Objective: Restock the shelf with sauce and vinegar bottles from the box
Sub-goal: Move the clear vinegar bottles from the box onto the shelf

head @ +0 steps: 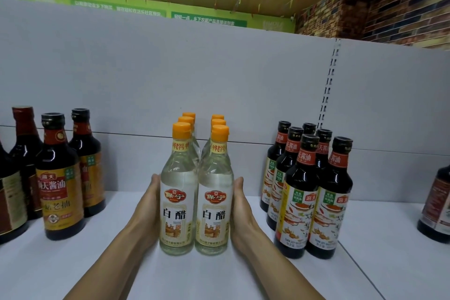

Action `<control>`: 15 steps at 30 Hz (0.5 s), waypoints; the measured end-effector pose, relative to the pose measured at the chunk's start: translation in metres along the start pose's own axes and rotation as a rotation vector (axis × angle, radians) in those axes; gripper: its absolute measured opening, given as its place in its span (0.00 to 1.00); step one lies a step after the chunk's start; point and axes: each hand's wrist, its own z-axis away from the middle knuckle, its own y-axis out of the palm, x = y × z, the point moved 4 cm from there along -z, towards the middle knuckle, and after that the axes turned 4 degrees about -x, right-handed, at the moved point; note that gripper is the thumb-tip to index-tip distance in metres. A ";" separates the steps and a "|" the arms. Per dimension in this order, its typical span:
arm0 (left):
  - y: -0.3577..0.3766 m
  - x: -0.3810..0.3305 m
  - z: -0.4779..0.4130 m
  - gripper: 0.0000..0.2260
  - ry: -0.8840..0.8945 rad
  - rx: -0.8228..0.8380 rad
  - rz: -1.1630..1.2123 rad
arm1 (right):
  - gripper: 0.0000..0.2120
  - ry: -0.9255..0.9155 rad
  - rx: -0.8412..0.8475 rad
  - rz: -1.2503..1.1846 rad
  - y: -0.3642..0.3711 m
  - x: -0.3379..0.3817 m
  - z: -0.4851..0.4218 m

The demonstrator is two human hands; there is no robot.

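Clear vinegar bottles (180, 185) hide palms of left hand (148, 207) and right hand (242, 209).

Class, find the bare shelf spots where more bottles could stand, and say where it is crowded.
Widest: bare shelf between the soy sauce cluster and the far-right bottle. Also free: between the left dark bottles and the left hand. Crowded: right hand fills the narrow gap beside that cluster.
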 end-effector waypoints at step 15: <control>0.024 -0.048 0.103 0.23 0.469 -0.245 -0.223 | 0.31 -0.297 -0.036 0.443 -0.060 0.056 0.119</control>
